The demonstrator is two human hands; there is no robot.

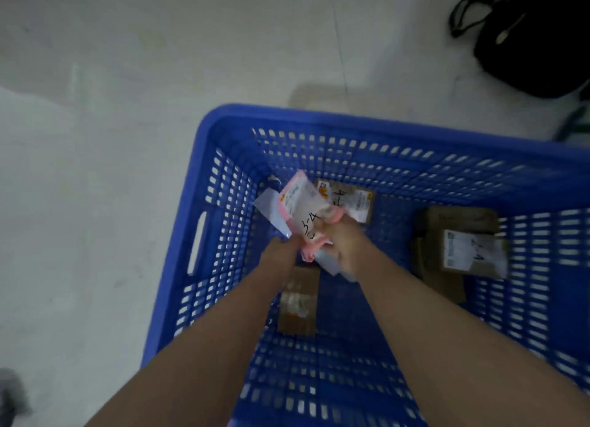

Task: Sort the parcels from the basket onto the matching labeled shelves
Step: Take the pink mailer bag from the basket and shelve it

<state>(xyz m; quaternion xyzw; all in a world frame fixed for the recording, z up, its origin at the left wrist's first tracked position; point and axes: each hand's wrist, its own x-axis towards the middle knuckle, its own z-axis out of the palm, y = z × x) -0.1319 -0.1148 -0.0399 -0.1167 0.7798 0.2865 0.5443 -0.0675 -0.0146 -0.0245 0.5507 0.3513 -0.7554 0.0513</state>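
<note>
A blue plastic basket (204, 177) stands on the floor and both my arms reach down into it. My right hand (343, 240) grips a pink soft parcel (303, 203) with a white label marked "3-4". My left hand (282, 251) holds a pale grey-white mailer (271, 208) at its lower edge, just left of the pink one. Another pale bag (332, 262) shows under my right hand. On the basket floor lie a brown box (357, 200) at the back, a small brown box (298, 302) between my forearms, and a larger cardboard box (463, 251) with a white label at the right.
The basket sits on a pale floor (111, 139). A black bag (536, 37) with a strap lies on the floor at the upper right. Something green (574, 123) shows at the right edge, and a dark blurred shape (9, 394) at the lower left corner.
</note>
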